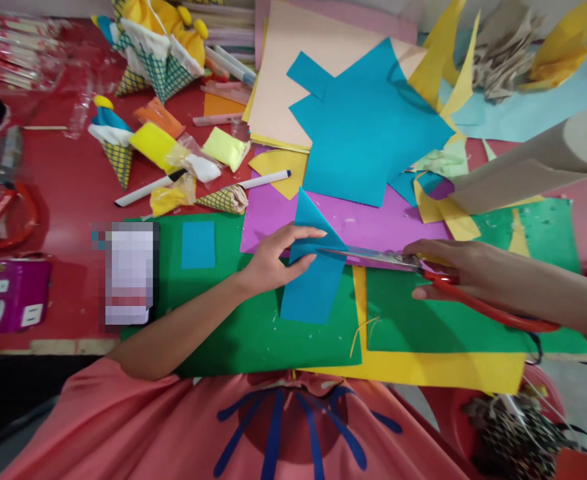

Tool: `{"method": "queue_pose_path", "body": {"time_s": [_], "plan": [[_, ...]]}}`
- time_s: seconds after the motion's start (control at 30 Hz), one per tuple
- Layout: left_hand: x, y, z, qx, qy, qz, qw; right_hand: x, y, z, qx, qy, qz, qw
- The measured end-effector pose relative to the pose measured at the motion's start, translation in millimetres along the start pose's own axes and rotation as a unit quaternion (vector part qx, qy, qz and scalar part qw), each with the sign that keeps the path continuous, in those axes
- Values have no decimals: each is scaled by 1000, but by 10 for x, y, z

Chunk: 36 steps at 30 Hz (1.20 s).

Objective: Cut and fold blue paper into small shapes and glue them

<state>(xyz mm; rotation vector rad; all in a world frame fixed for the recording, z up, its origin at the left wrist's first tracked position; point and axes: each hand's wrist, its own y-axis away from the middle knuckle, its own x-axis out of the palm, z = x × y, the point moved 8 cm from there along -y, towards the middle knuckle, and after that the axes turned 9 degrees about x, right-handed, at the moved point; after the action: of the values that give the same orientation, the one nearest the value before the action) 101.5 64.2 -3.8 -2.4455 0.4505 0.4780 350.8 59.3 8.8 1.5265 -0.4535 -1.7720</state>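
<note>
While pressing on a blue paper strip (308, 293) with the left hand (272, 259), thumb and fingers parted, also gripping scissors (386, 257) with the right hand (476, 267), closed around the red handles (498, 313). Unable to tell about any pinch from below by the hidden left fingers. Apparently at the cutting step, with blades laid across the strip from its right edge, pointing between left thumb and fingertips; hard to say how much already cut. For the next move, best to hold the strip taut, close the blades along a steady line and keep fingertips out of their path. Beneath the strip, a green sheet (248, 333), with a purple sheet (398, 223) at its far end. Left of the strip, a small blue rectangle (198, 245); well apart on that side, other scissors (6, 160). Beyond the strip, a large blue cutout (368, 133); to its far right, a paper roll (528, 170).
</note>
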Motion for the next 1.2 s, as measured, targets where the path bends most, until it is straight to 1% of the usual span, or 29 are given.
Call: {"method": "queue_pose_path", "body": {"time_s": [0.07, 0.3, 0.73, 0.97, 1.2], "plan": [[2, 5, 3, 2, -4, 1, 1000, 27, -4, 12, 2, 4, 19, 1000], [-2, 9, 23, -1, -10, 0, 1000, 21, -20, 27, -4, 3, 10, 1000], [-11, 34, 36, -8, -14, -6, 1000, -6, 5, 53, 5, -14, 35, 999], [-24, 19, 20, -13, 12, -22, 1000, -22, -16, 6, -6, -26, 18, 999], [-16, 36, 43, -24, 2, -16, 1000, -30, -23, 48, -18, -18, 7, 1000]]}}
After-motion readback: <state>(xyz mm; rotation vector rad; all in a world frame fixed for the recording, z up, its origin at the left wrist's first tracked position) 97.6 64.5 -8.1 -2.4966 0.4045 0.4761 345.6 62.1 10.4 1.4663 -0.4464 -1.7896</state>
